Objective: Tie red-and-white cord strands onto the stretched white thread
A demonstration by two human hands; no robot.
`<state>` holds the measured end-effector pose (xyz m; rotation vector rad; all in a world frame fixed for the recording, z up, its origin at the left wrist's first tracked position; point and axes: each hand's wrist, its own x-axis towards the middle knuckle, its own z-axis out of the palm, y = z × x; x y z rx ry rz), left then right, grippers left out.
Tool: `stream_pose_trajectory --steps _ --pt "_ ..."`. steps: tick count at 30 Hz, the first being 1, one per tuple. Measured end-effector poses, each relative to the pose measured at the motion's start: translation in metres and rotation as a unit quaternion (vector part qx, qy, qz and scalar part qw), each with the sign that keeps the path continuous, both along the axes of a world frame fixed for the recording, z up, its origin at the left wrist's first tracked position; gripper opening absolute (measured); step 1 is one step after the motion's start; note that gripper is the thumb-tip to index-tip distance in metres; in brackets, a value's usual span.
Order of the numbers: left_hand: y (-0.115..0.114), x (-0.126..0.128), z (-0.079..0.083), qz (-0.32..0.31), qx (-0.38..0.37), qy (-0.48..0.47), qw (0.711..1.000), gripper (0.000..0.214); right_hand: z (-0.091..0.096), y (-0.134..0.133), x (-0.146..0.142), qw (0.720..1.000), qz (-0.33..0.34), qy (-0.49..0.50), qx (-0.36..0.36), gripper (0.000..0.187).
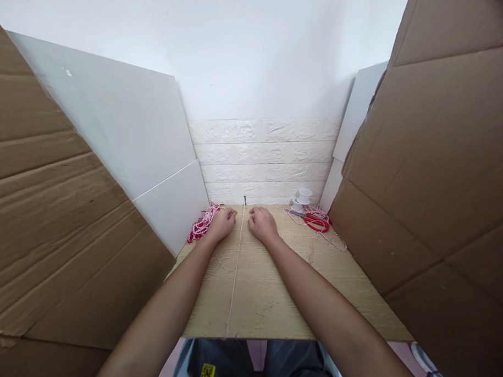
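Note:
Both my arms reach forward over a pale wooden board. My left hand and my right hand rest at the far end of the board, fingers curled closed, one on each side of a thin white string. The string runs taut down the board's middle from a small dark nail at the far edge. Each hand seems to pinch thin thread by the nail, but the strands are too fine to make out. A heap of red and white cord lies just left of my left hand.
Red-handled scissors and a small white spool lie at the board's far right among loose threads. Cardboard sheets and white panels wall in both sides. A white brick-pattern wall stands behind.

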<state>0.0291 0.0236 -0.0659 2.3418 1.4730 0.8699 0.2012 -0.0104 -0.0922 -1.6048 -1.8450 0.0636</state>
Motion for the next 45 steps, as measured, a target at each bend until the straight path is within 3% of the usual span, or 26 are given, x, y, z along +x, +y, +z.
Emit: stream_pose_trajectory --steps 5,11,19,27,36,45 --pt "0.004 -0.01 0.002 -0.002 -0.026 -0.005 1.0 0.022 -0.002 -0.001 0.003 0.998 0.04 0.046 0.033 0.025" --pt "0.0 -0.013 0.008 -0.058 -0.074 0.014 0.995 0.022 -0.004 0.0 0.005 0.996 0.048 0.067 0.026 0.026" --pt "-0.01 -0.007 0.017 -0.068 -0.048 -0.033 0.996 0.03 -0.002 -0.004 0.004 0.99 0.078 0.11 0.04 0.025" --pt "-0.006 -0.003 0.009 -0.094 -0.034 -0.062 0.993 0.038 0.007 -0.014 -0.003 0.972 0.154 0.171 0.056 0.032" --pt "-0.008 0.0 0.013 -0.115 -0.056 -0.105 0.986 0.037 0.012 -0.02 -0.007 0.97 0.154 0.182 0.054 0.034" --pt "-0.007 0.002 0.011 -0.134 -0.049 -0.12 0.983 0.039 0.004 -0.014 -0.009 0.936 0.203 0.289 0.003 0.039"
